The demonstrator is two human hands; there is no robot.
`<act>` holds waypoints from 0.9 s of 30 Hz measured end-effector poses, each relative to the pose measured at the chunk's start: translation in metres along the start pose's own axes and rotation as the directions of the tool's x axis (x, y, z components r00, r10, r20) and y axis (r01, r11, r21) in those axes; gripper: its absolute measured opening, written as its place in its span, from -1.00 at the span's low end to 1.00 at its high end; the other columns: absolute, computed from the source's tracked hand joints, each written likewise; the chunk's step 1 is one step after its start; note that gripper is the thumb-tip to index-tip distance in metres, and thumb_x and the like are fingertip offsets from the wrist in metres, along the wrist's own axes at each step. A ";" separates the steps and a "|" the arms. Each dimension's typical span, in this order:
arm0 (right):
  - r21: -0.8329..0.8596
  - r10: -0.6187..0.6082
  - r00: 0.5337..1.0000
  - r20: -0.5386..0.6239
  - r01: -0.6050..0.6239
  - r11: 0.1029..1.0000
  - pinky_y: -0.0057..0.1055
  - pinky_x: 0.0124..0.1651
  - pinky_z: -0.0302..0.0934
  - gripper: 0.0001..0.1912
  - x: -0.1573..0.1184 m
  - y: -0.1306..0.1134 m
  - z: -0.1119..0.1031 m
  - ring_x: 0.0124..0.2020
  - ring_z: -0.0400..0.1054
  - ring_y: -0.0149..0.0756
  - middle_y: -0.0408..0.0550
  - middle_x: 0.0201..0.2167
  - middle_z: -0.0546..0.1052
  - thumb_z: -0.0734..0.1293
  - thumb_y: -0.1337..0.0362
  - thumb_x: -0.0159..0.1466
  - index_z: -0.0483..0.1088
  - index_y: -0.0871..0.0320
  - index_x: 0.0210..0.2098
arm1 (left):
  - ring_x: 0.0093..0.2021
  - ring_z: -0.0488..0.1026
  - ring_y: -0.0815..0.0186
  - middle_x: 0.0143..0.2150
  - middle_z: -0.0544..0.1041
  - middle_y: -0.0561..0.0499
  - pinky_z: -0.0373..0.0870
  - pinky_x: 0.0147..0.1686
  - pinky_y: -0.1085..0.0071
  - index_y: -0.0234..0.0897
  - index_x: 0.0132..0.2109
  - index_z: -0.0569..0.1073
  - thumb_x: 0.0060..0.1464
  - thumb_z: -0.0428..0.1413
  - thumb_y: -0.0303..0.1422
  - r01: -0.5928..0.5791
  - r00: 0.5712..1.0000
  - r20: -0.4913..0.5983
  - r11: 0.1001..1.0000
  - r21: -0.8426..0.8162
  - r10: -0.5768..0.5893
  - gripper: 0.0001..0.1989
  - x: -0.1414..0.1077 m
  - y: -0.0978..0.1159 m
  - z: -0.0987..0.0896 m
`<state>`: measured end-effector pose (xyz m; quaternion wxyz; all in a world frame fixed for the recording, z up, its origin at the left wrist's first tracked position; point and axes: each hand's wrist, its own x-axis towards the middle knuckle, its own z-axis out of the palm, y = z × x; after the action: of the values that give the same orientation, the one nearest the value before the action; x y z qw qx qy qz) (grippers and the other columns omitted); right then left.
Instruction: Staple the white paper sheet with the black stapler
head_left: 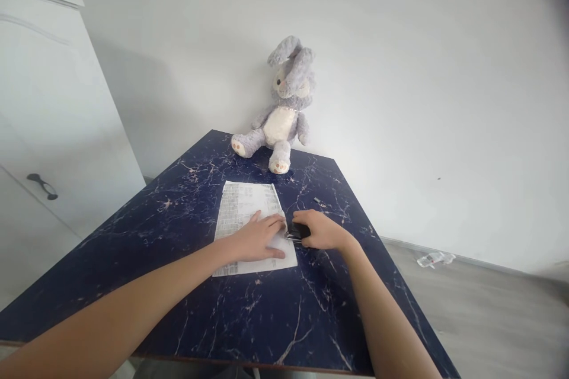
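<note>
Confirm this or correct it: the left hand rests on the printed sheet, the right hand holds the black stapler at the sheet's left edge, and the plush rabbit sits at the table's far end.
The edge is wrong: the head view shows the right hand holding the black stapler at the right edge of the printed sheet. The rest is right.

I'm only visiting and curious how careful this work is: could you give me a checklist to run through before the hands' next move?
1. Left hand steadying the paper: ok, spread on it.
2. Right hand gripping the black stapler: ok.
3. Stapler at the paper's right edge: ok.
4. Left fingertips safely clear of the stapler: cannot tell, they are very close.
5. Any sheets underneath lined up: cannot tell.
6. Plush rabbit out of the way: ok, at the table's far end.
</note>
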<state>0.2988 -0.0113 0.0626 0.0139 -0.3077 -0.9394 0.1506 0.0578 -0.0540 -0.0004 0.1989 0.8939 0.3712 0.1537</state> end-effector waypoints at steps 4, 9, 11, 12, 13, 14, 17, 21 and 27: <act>0.145 0.081 0.992 -0.098 -0.066 0.987 -0.39 -0.18 0.16 -0.81 0.005 -0.006 0.003 -0.26 0.30 -0.29 -0.09 -0.26 0.43 0.17 0.17 0.43 0.30 0.13 -0.22 | 0.38 0.18 -0.07 0.43 0.19 -0.19 -0.29 0.39 -0.12 -0.12 0.38 0.15 0.14 0.03 0.21 -0.016 1.000 -0.007 1.000 0.011 0.016 -0.19 0.000 -0.001 0.002; -0.066 0.337 0.910 -0.240 -0.362 0.930 -0.23 -0.03 0.16 -0.67 0.029 -0.022 0.027 -0.12 0.31 -0.11 0.09 -0.21 0.45 -0.01 0.24 0.51 0.32 0.16 -0.20 | 0.33 0.24 -0.11 0.36 0.28 -0.22 -0.20 0.37 -0.09 -0.18 0.37 0.15 0.08 0.10 0.21 -0.001 0.999 -0.034 1.000 0.018 0.002 -0.13 0.000 -0.001 0.005; -0.167 0.404 0.875 -0.267 -0.455 0.875 -0.19 -0.05 0.16 -0.69 0.037 -0.030 0.038 -0.09 0.32 -0.04 0.17 -0.18 0.46 0.03 0.24 0.49 0.35 0.18 -0.19 | 0.33 0.24 -0.13 0.36 0.27 -0.24 -0.18 0.36 -0.08 -0.21 0.39 0.12 0.03 0.12 0.22 0.011 0.999 -0.053 1.000 0.014 -0.011 -0.06 0.001 -0.003 0.007; -0.218 0.429 0.855 -0.290 -0.496 0.841 -0.18 -0.06 0.16 -0.69 0.039 -0.033 0.042 -0.08 0.32 -0.02 0.20 -0.17 0.46 0.04 0.24 0.49 0.36 0.19 -0.18 | 0.33 0.22 -0.13 0.37 0.26 -0.24 -0.18 0.36 -0.07 -0.21 0.40 0.11 0.01 0.13 0.23 0.013 0.998 -0.061 1.000 0.009 -0.013 -0.04 0.002 -0.004 0.008; -0.262 0.440 0.843 -0.310 -0.521 0.812 -0.17 -0.06 0.17 -0.69 0.041 -0.037 0.045 -0.06 0.32 0.00 0.23 -0.15 0.47 0.05 0.24 0.48 0.38 0.19 -0.18 | 0.34 0.21 -0.13 0.37 0.25 -0.25 -0.18 0.36 -0.06 -0.22 0.40 0.09 0.00 0.14 0.23 0.013 0.998 -0.067 1.000 0.004 -0.013 -0.02 0.002 -0.005 0.009; -0.293 0.441 0.838 -0.321 -0.530 0.796 -0.17 -0.06 0.17 -0.69 0.043 -0.040 0.048 -0.05 0.32 0.02 0.25 -0.15 0.47 0.06 0.25 0.47 0.40 0.21 -0.17 | 0.35 0.20 -0.13 0.38 0.24 -0.25 -0.18 0.36 -0.05 -0.22 0.40 0.09 0.00 0.14 0.23 0.014 0.997 -0.072 1.000 0.001 -0.014 -0.01 0.003 -0.006 0.009; -0.322 0.435 0.847 -0.307 -0.522 0.790 -0.16 -0.10 0.18 -0.69 0.045 -0.045 0.051 -0.04 0.33 0.07 0.30 -0.15 0.50 0.10 0.26 0.45 0.43 0.24 -0.18 | 0.36 0.19 -0.11 0.37 0.24 -0.27 -0.16 0.36 -0.04 -0.26 0.39 0.11 0.01 0.13 0.23 0.021 0.997 -0.081 1.000 0.009 -0.020 -0.03 0.003 -0.005 0.008; -0.201 0.435 0.848 -0.303 -0.503 0.841 -0.28 -0.22 0.15 -0.69 0.039 -0.039 0.043 -0.18 0.39 -0.06 0.15 -0.21 0.53 0.09 0.23 0.46 0.42 0.18 -0.22 | 0.33 0.24 -0.12 0.34 0.28 -0.28 -0.10 0.35 -0.04 -0.27 0.36 0.14 -0.02 0.15 0.24 0.033 0.996 -0.080 0.999 0.037 -0.030 -0.02 0.001 -0.002 0.004; 0.118 0.205 0.966 -0.160 -0.187 0.975 -0.39 -0.23 0.12 -0.59 0.002 -0.012 0.017 -0.31 0.34 -0.26 -0.08 -0.34 0.49 0.06 0.03 0.50 0.35 0.12 -0.31 | 0.33 0.24 -0.11 0.37 0.26 -0.23 -0.12 0.37 -0.07 -0.19 0.39 0.08 -0.02 0.14 0.27 0.028 0.998 -0.055 0.999 0.022 -0.027 0.00 0.000 -0.005 0.004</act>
<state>0.2885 -0.0237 0.0501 0.0952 -0.4097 -0.8908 0.1722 0.0562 -0.0521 -0.0057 0.1805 0.8864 0.3904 0.1711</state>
